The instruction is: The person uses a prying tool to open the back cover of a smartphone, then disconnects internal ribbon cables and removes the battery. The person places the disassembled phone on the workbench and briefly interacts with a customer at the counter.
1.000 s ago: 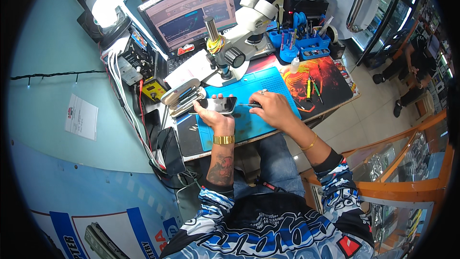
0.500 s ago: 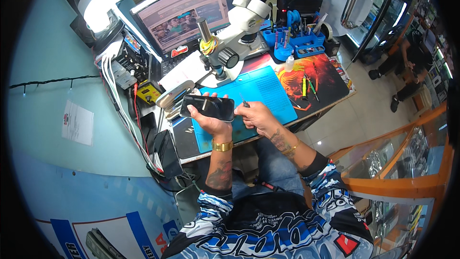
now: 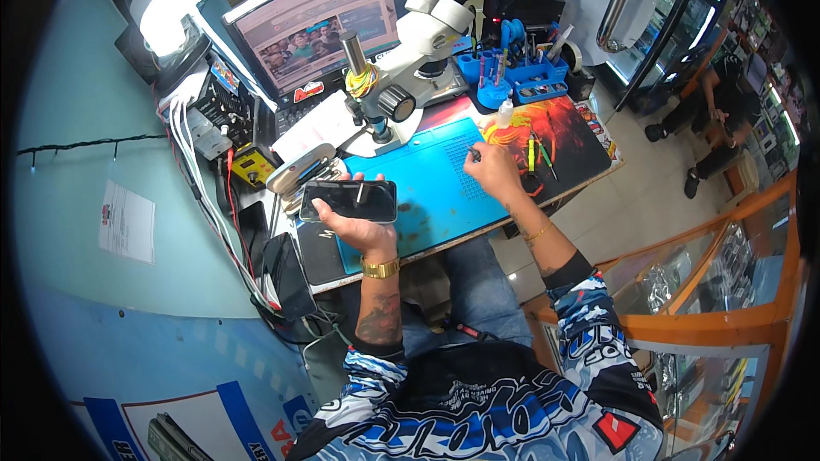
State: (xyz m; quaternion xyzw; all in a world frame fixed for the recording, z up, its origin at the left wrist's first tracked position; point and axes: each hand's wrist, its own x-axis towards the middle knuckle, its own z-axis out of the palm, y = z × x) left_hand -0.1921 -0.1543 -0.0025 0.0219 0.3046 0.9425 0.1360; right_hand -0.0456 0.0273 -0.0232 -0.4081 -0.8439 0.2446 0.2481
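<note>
My left hand (image 3: 366, 235) cradles a smartphone (image 3: 342, 202), its dark glossy screen facing up and the thumb over its near left edge. The phone is held above the left part of a blue repair mat (image 3: 427, 222). Over the mat's right side, my right hand (image 3: 495, 172) is closed around a small dark screwdriver (image 3: 474, 154). Most of that tool is hidden by the fingers. Just right of this hand lie a yellow-handled tool (image 3: 531, 154) and a green-handled tool (image 3: 547, 158).
A stereo microscope (image 3: 410, 77) stands behind the mat, before a monitor (image 3: 316, 34). Blue tool holders (image 3: 521, 85) and a small white bottle (image 3: 505, 111) are at the back right. An open case (image 3: 301, 169) sits left, near cables. Another person (image 3: 726, 111) is at far right.
My right hand has moved away from the phone, rightward and forward over the mat, with the screwdriver. The left hand and phone have shifted slightly left and down in the picture.
</note>
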